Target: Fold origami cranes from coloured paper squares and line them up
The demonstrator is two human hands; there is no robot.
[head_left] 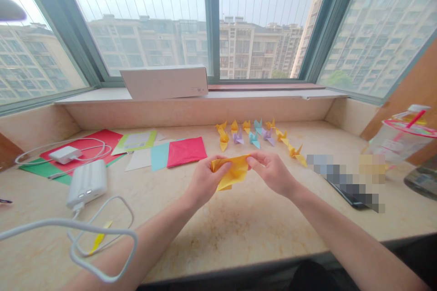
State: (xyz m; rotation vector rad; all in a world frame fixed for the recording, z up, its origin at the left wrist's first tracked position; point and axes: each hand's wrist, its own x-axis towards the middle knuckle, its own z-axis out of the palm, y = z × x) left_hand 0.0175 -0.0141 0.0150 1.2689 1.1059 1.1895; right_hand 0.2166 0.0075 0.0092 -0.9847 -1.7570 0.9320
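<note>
A partly folded sheet of yellow origami paper is held up between my two hands, above the marble-patterned counter. My left hand pinches its left side, the thumb lying across the front. At the upper right corner, the fingertips of my right hand are closed on the paper. Beyond my hands stand several folded paper cranes in yellow, blue and purple, among them a blue crane and a yellow crane. Left of my left hand lies a stack of red paper squares partly over light blue paper.
On the left are a white power bank, a charger and looping white cables. A dark phone-like object, partly blurred out, and a clear plastic cup sit right. A white box stands on the windowsill.
</note>
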